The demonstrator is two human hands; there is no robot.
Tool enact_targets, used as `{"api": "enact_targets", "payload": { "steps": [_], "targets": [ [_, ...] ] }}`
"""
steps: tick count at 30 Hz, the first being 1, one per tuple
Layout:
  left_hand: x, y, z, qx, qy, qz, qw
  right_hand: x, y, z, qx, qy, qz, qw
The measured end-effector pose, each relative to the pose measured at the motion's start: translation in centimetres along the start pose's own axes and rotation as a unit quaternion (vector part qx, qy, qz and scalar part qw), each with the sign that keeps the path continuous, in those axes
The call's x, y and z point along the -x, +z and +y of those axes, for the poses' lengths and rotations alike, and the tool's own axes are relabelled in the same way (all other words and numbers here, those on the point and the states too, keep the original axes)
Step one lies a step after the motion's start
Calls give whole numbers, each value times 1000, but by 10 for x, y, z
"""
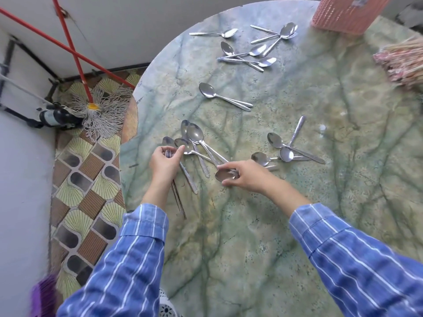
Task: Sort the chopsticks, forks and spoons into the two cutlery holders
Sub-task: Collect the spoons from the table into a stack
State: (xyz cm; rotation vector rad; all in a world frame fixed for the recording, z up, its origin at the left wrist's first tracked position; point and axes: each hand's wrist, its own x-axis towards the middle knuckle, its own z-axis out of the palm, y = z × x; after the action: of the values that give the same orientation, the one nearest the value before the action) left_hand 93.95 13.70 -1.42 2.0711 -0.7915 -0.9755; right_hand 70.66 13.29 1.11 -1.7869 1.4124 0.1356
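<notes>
Several steel spoons lie scattered over the round green marble table (286, 213). My left hand (165, 161) grips a stack of spoons (169, 153) near the table's left edge, their handles sticking out below my wrist. My right hand (248, 175) pinches a single spoon (225, 175) by its bowl, low over the table. A cluster of loose spoons (194, 138) lies between and beyond my hands. More spoons (286, 152) lie to the right and others (247, 53) at the far side. A pink perforated cutlery holder (345, 13) stands at the far edge. A chopstick bundle (402, 62) lies at the right.
Left of the table the tiled floor (87, 170) holds a red-handled mop (93, 106) leaning on the wall. A purple brush (43, 296) shows at the bottom left. The table's left rim runs close to my left hand.
</notes>
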Motion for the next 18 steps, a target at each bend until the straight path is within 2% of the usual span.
{"api": "enact_targets", "payload": {
  "steps": [2,5,9,11,15,18],
  "targets": [
    [-2,8,4,-47,11,13,999,-1,4,-5,56,-16,25,998],
    [1,14,12,-110,9,13,994,3,7,-11,84,-47,48,994],
    [0,15,15,-119,25,16,992,19,6,-11,142,-77,101,982],
    [2,12,13,-92,38,11,995,30,3,-4,124,-95,137,978],
    [13,-1,7,76,-4,-40,996,53,-9,20,10,-127,205,970],
    [24,-10,4,105,12,-71,992,66,-21,35,-27,-114,240,964]
  ]
}}
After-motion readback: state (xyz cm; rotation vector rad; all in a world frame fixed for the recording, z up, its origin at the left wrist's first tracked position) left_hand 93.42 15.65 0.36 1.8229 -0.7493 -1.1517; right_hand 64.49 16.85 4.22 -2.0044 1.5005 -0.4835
